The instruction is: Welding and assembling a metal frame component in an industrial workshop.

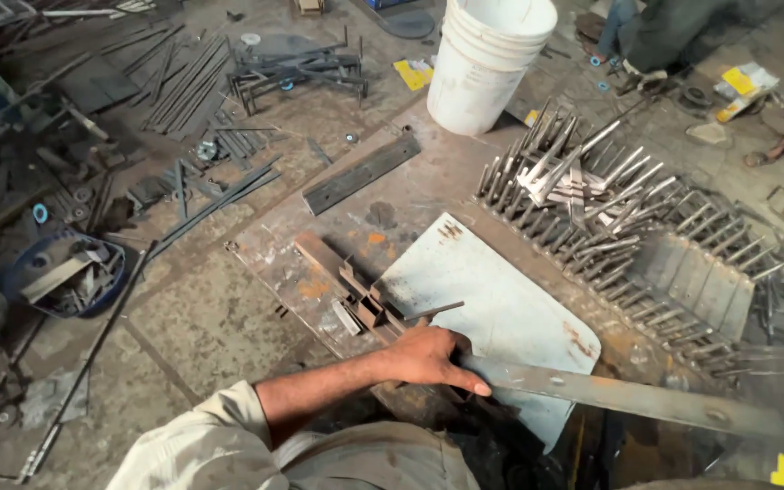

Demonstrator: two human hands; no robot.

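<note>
A person's left hand (428, 357) rests on the near end of a long flat steel bar (628, 397), low in the middle of the view. The fingers (469, 383) lie curled down over the top of the bar, thumb tucked along its near edge, pressing on it rather than wrapping around it. The right hand is out of sight.

The bar lies flat, its long axis running from the hand out to the right and slightly nearer, ending close to the right edge. Its left part crosses the near corner of a pale metal sheet (492, 299), which lies on a rusty steel work plate (392, 191). Just left of the hand sits a small metal jig (365, 304) made of short angle pieces.

To the far right, rows of welded metal prongs (628, 227) are stacked leaning together. Beyond the plate stands a stack of white plastic buckets (487, 63); their contents cannot be seen. At far left, a blue tub (65, 272) holds scrap metal pieces. Loose steel rods (183, 82) litter the floor.
</note>
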